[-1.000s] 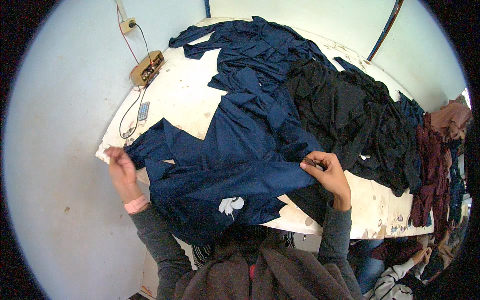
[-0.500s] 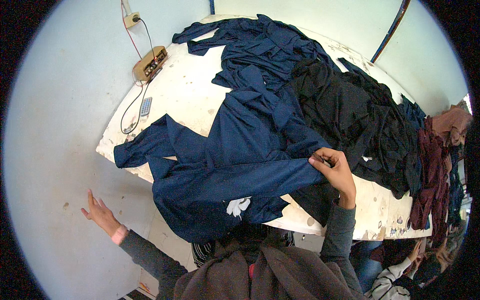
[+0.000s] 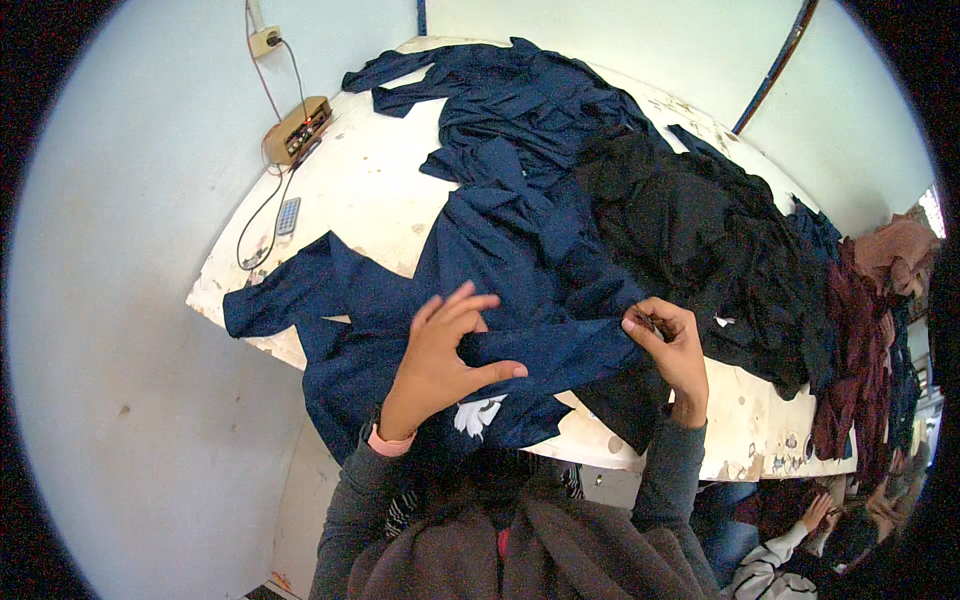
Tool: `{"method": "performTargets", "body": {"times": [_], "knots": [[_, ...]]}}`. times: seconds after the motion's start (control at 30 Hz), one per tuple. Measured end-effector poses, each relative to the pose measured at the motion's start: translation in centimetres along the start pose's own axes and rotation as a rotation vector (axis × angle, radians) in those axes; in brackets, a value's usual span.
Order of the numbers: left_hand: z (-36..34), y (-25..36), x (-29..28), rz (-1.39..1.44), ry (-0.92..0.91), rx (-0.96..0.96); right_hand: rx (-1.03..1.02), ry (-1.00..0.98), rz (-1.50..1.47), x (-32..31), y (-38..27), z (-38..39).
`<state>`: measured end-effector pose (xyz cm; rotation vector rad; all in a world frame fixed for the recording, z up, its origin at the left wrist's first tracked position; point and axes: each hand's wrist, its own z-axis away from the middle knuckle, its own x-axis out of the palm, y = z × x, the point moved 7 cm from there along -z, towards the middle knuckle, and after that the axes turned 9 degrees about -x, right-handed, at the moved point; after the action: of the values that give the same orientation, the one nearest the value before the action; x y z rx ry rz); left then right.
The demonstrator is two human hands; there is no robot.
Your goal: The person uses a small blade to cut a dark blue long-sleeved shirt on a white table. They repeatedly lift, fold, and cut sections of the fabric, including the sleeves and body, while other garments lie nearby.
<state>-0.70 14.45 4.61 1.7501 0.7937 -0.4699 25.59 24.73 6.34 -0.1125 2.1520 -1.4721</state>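
Navy fabric (image 3: 500,260) lies in rumpled folds across the white table (image 3: 390,150), draping over its near edge. My right hand (image 3: 660,340) pinches the edge of a long navy strip near the middle right, with a small dark bit, unclear, at its fingertips. Over the fabric left of it, my left hand (image 3: 450,355) has its fingers spread and slightly curved, holding nothing; whether it touches the cloth is unclear. A white fabric piece (image 3: 478,415) shows just below that hand. Black fabric (image 3: 700,240) is piled beside the navy cloth on the right.
On the table's back left are a beige power box (image 3: 298,130) with cords and a small remote (image 3: 289,215). Walls bound the left and back. Maroon (image 3: 850,370) and brown fabrics (image 3: 890,260) hang at the right. Another person's hand (image 3: 815,512) and striped sleeve appear at lower right.
My left hand left the navy cloth's left end, swung out low toward the wall, then came inward over the cloth. My right hand keeps its pinch with only slight shifting.
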Motion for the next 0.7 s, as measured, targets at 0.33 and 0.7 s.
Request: {"method": "performTargets", "body": {"times": [0.33,0.7], "knots": [[1.8,0.6,0.0,0.894,-0.026,-0.564,-0.405,0.026,0.132,5.9,-6.8,-0.2],[2.2,1.3,-0.3,0.766,-0.115,-0.467,-0.222,-0.145,-0.395,10.2,-5.3,-1.5]]}}
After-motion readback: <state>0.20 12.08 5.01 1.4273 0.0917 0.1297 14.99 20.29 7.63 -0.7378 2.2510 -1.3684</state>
